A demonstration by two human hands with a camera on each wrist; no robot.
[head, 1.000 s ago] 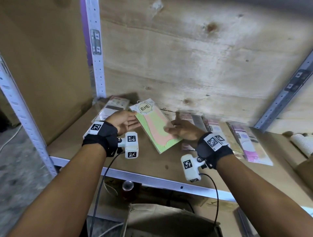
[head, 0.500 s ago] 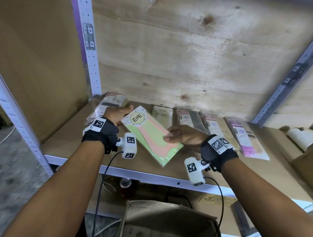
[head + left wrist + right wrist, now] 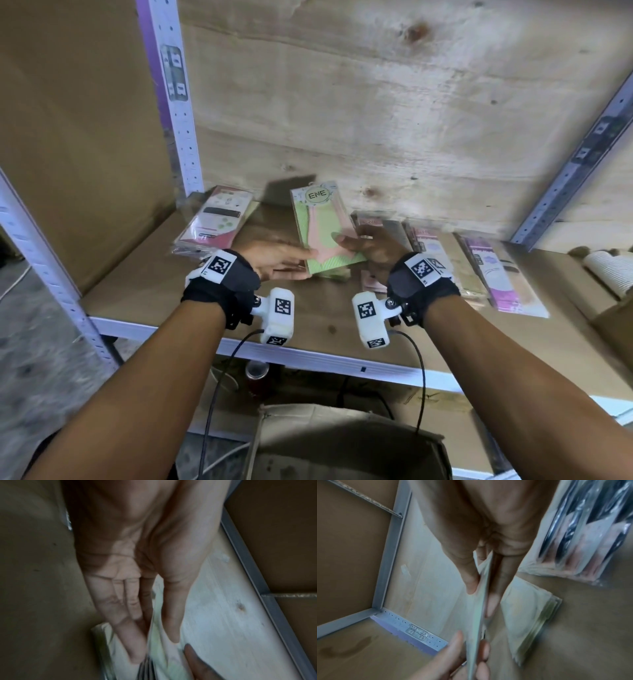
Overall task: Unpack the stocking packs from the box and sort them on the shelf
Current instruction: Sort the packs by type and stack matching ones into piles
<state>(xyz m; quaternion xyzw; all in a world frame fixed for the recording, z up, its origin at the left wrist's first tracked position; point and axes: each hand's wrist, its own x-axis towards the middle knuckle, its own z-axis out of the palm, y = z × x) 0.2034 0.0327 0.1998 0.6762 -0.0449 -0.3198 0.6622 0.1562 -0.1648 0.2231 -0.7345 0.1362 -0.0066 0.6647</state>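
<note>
Head view — green ENE pack (image 3: 323, 233) pinched by right hand (image 3: 375, 248), thumb on front; left hand (image 3: 277, 262) likewise — straight fingers behind.

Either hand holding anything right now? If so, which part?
Both hold the green-and-pink ENE stocking pack by its lower end: right hand pinches the right edge, left hand the lower-left corner.

Bare brown wooden shelf (image 3: 144, 287) board lies open near its front edge; flat pink-and-white plastic packs (image 3: 215, 222) crowd far left, pink-and-purple packs (image 3: 493, 274) fill the right.
</note>
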